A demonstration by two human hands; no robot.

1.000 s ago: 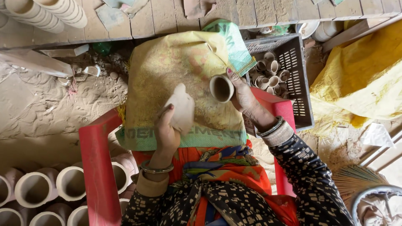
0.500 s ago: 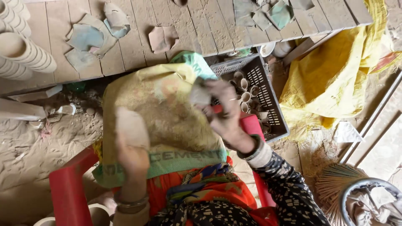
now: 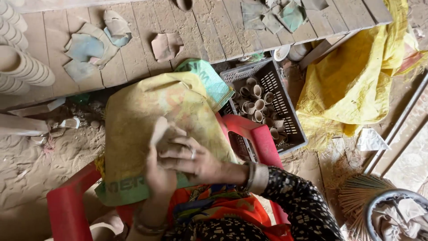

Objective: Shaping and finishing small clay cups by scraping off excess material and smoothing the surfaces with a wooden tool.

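My left hand cups the clay piece from below; my right hand lies across it, fingers curled. I'd judge light, even pressure best, keeping it over the sack on my lap

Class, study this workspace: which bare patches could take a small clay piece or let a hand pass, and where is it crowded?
Bare planks lie between the torn paper scraps and the crumpled brown scrap on the wooden platform. The sandy ground left of the yellow woven sack is open too. The grey plastic crate of small clay cups is crowded.
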